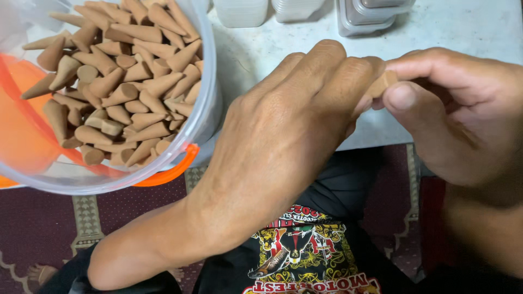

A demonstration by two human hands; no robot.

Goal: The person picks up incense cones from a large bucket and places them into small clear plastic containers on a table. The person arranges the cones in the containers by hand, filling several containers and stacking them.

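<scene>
Both hands meet over the white worktop (463,27): left hand (283,136) and right hand (457,103) pinch one brown cone (384,83) between fingertips (only its blunt end shows), just beside the clear bucket (210,109) heaped with cones.

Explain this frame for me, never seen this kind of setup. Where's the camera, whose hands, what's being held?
There is no machine here: a person works with two bare hands, and the single picture comes from a camera worn on their head, looking down past their lap.

The left hand and right hand meet over the edge of a white table. Between them they pinch one small brown cone; only its blunt end shows, the rest is hidden by the fingers.

At upper left is a clear plastic bucket with an orange handle, full of brown cones of the same kind. Along the table's far edge stand clear plastic containers, cut off by the frame. Below are a dark printed shirt and a maroon patterned carpet.
</scene>
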